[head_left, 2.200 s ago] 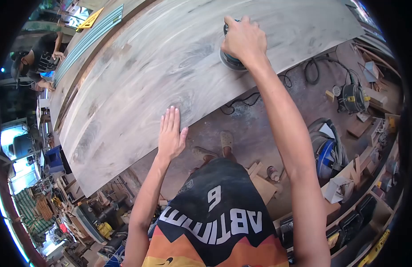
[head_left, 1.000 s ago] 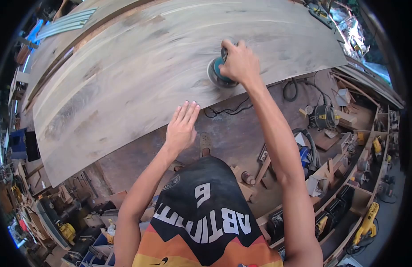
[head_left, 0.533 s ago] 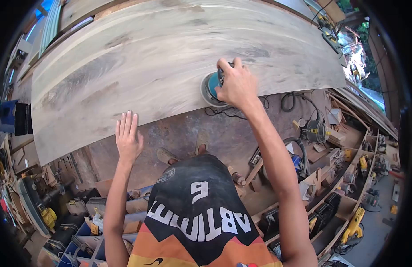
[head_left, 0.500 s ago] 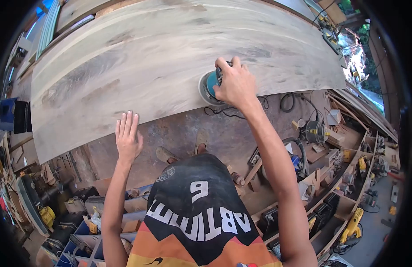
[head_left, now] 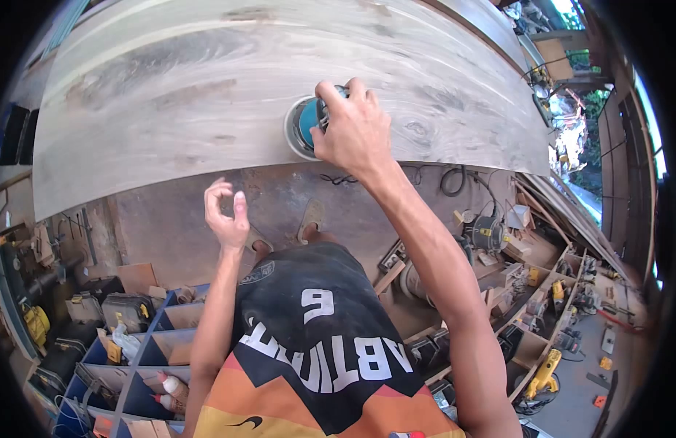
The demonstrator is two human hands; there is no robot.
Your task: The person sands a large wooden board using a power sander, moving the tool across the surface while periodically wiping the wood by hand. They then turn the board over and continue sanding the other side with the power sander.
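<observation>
A teal and black orbital sander [head_left: 306, 124] rests flat on a wide wooden board [head_left: 170, 131] with streaky grain and darker patches. My right hand [head_left: 356, 131] is wrapped over the top of the sander near the board's front edge. Off the board, my left hand [head_left: 227, 215] hovers in front of that edge, with its fingers loosely curled, the thumb apart and nothing in it. A dark power cord [head_left: 339, 179] shows below the board edge beside my right forearm.
Blue divided bins [head_left: 144, 343] with bottles stand at lower left, beside black tool cases [head_left: 126, 312]. At right, wooden compartments [head_left: 531, 350] hold several power tools, including a yellow tool [head_left: 546, 376]. A shop vacuum [head_left: 490, 232] and a coiled hose [head_left: 452, 181] lie on the floor.
My left hand has lifted off the board's edge and its fingers have curled. The sander, under my right hand, appears further left in view; the whole view has also shifted.
</observation>
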